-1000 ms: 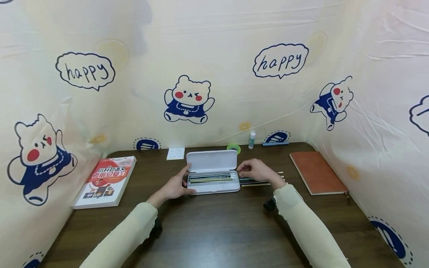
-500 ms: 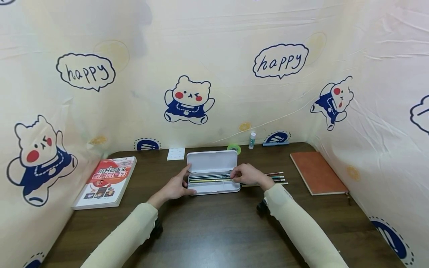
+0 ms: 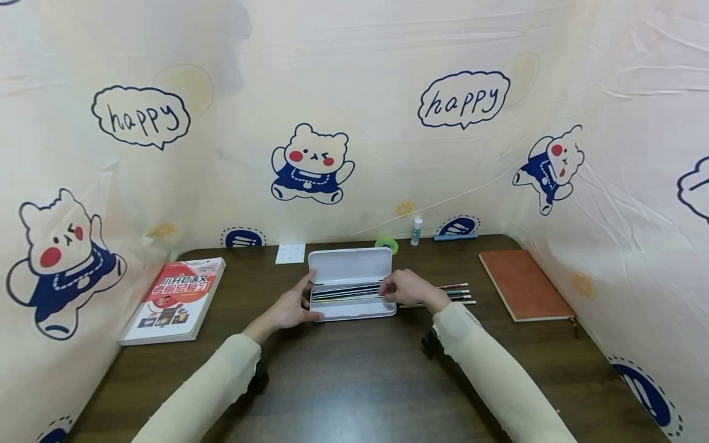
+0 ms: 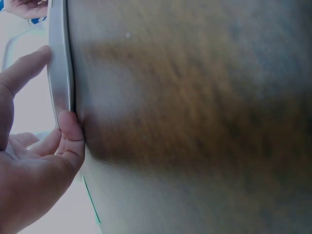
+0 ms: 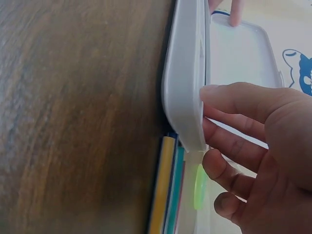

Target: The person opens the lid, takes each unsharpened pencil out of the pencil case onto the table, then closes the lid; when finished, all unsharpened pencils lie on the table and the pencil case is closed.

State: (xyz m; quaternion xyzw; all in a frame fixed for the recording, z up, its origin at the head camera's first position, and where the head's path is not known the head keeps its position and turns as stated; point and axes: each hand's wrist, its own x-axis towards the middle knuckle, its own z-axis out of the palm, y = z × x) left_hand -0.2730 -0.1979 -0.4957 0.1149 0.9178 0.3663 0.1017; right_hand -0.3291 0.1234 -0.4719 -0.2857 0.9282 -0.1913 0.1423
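A white pencil case lies with its lid raised, several pencils lengthwise in its tray. My left hand grips its left end, with the thumb at the front corner and a finger up at the lid. In the left wrist view, fingertips press the case's side wall. My right hand reaches over the right end, its curled fingers at the pencils' ends. In the right wrist view the thumb is at the rim and other fingertips are hidden behind it; I cannot tell whether they pinch a pencil.
More pencils lie on the table right of the case, under my right wrist. Behind stand green tape, a glue stick, a blue pen and a white paper. A book lies left, a brown notebook right.
My right hand has moved left from beside the case to over its right end. The pencils in the tray have shifted slightly. My left hand has stayed on the case.
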